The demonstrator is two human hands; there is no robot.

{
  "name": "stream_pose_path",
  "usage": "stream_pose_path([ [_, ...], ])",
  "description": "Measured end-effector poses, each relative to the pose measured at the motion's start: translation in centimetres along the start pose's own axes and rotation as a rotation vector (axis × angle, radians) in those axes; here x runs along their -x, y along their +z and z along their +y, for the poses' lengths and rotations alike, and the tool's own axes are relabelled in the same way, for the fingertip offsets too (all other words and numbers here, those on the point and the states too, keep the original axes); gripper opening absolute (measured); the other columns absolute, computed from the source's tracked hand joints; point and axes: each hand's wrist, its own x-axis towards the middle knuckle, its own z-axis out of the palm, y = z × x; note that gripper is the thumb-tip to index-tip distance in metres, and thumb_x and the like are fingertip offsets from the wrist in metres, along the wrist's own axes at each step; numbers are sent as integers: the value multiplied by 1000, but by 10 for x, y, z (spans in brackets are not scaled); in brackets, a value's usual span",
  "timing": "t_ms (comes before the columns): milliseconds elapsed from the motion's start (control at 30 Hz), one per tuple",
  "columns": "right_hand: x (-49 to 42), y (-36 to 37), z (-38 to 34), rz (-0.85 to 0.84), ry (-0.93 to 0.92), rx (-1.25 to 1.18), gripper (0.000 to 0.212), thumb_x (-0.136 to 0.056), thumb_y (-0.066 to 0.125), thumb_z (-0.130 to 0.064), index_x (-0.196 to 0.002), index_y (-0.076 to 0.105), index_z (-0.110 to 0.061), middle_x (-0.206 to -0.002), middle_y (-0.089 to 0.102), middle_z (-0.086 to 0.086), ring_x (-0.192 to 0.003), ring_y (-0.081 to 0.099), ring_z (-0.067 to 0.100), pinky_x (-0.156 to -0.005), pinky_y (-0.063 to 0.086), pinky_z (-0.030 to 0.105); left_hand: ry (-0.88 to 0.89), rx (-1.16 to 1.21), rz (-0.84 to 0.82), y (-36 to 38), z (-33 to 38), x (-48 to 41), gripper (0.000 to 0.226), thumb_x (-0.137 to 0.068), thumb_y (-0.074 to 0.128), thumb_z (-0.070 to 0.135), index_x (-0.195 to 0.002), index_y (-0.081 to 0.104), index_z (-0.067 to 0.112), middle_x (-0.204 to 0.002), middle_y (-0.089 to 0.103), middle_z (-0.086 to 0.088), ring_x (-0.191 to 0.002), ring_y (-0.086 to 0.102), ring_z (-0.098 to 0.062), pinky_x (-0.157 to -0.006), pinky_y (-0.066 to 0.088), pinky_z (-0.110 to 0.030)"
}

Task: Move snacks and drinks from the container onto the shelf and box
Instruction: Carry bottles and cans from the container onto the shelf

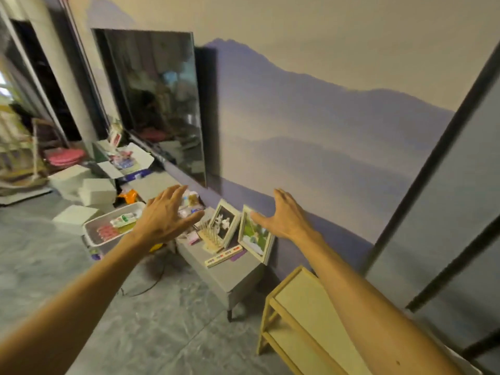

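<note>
Two bare arms stretch from the bottom of the frame toward a long grey desk (230,277) that runs under a wall-mounted television (159,101) in the upper left. A pale wooden shelf (305,301) stands at lower right, cut off by the frame edge, its visible boards carrying nothing yet. Left of centre sits the white container (93,228), holding red and green-white packets that are too blurred to read; it likely rests on something below, but the left forearm hides that. An open box (140,155) with colourful contents lies farther back beside the screen.

Both hands are empty with fingers spread: the left hand (162,217) hovers just past the container's far rim, the right hand (284,217) floats above two picture frames (243,231). I judge this a reach toward the snacks, no grip closed yet.
</note>
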Motion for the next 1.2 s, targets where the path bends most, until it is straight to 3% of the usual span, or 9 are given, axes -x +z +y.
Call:
stream_pose_path([
  [200,-76,76,-125,-87,-160,11,110,-90,60,-77,-167,16,-13,-174,21,10,-158,26,31,-120,35,48,-171,-21,42,-28,-143,10,112,-77,30,101,-164,25,31,-170,30,-4,-152,35,-31,-121,33,-60],
  [333,-128,123,-205,-127,-229,12,105,-90,59,-76,-165,21,-14,-171,27,9,-154,33,31,-116,39,48,-278,-46,24,-48,-237,4,102,-83,42,93,-162,29,30,-168,34,-7,-149,39,-33,-119,36,-59],
  [533,-192,192,-294,-191,-288,2,108,-86,56,-82,-164,23,-16,-171,29,7,-152,36,31,-114,41,48,-381,-75,2,-59,-347,-12,102,-84,41,93,-161,32,26,-167,35,-8,-147,42,-31,-118,37,-56],
  [700,-252,240,-338,-230,-333,-1,92,-85,61,-81,-152,38,-23,-157,48,6,-138,48,31,-100,50,49,-434,-65,-26,-47,-404,-40,97,-87,41,91,-163,28,31,-166,36,-8,-148,41,-30,-119,36,-55],
  [900,-352,299,-379,-298,-366,6,103,-89,60,-78,-163,25,-15,-168,34,7,-152,37,31,-112,44,48,-490,-53,-67,-16,-474,-108,101,-84,38,94,-163,26,33,-166,37,-7,-145,45,-30,-117,40,-56],
  [1200,-505,390,-412,-444,-307,-51,98,-87,60,-80,-160,31,-21,-160,44,7,-142,49,33,-102,50,48,-525,-24,-221,34,-568,-240,105,-83,34,95,-162,30,27,-165,38,-6,-143,47,-29,-116,42,-53],
])
